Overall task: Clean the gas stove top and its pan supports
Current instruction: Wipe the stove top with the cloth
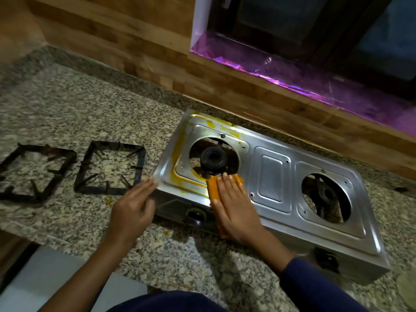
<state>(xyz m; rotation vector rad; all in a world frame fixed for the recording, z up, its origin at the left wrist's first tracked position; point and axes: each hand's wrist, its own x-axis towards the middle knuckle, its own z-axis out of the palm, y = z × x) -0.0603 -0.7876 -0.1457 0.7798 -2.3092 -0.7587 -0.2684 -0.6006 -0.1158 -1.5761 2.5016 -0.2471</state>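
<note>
A two-burner steel gas stove (272,176) lies on the granite counter, its left burner (213,159) ringed by yellow smears along the top's left and back edges. My right hand (234,206) presses flat on an orange cloth (215,190) at the front of the left burner opening. My left hand (132,206) rests with fingers against the stove's front left corner, holding nothing. Two black pan supports (110,167) (33,172) lie side by side on the counter to the left of the stove.
The granite counter (90,113) runs left and toward me, with its front edge near my body. A wooden wall panel (139,48) stands behind. A window ledge with shiny purple film (304,73) sits above the stove. Black knobs (195,218) face me.
</note>
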